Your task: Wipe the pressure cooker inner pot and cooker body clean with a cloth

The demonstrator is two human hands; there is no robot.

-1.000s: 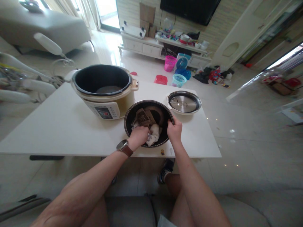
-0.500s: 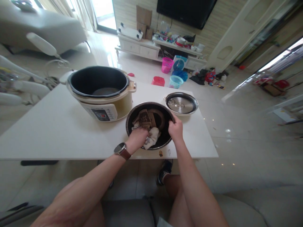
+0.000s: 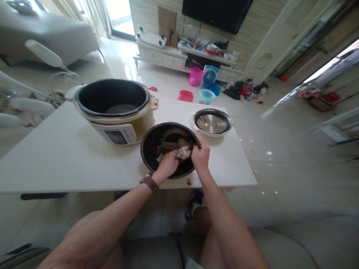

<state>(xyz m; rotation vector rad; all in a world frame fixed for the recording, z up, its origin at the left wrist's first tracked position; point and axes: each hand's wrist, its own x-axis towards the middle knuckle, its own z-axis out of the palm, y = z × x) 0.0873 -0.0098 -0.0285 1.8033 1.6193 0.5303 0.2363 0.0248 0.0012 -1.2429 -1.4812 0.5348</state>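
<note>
In the head view, my left fingers [image 3: 169, 158] clamped the cloth [image 3: 184, 152] inside the pot [image 3: 149, 150], by the worktop's [image 3: 70, 164] near edge; my right fingers [image 3: 196, 150] gripped the pot's right rim. Steadying that rim while pressing evenly seemed wisest.

Our left forearm [image 3: 110, 215] slants inward, its hand [image 3: 168, 164] lowered, fingers curled tight. Our right forearm [image 3: 221, 205] reaches forward; that hand [image 3: 201, 155] clasps firmly, thumb toward the left hand. Both wrists sit close together.
</note>
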